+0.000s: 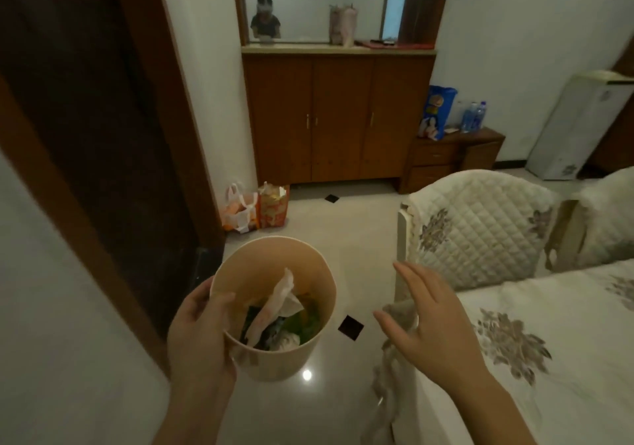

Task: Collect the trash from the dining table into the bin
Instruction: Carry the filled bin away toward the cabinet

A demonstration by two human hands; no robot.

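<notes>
A round beige bin (274, 266) hangs above the floor, low and left of centre. My left hand (199, 328) grips its near rim, thumb inside. Inside lie crumpled white tissue (279, 298), green scraps and dark wrappers. My right hand (432, 321) hovers open to the right of the bin, fingers spread, holding nothing, above the corner of the dining table (555, 358), which has a white floral cloth.
A quilted chair back (480, 228) stands behind the table corner. Two shopping bags (255, 209) sit on the tiled floor by a wooden cabinet (339, 118). A dark doorway (85, 135) fills the left. A low drawer stand (449, 159) carries bottles.
</notes>
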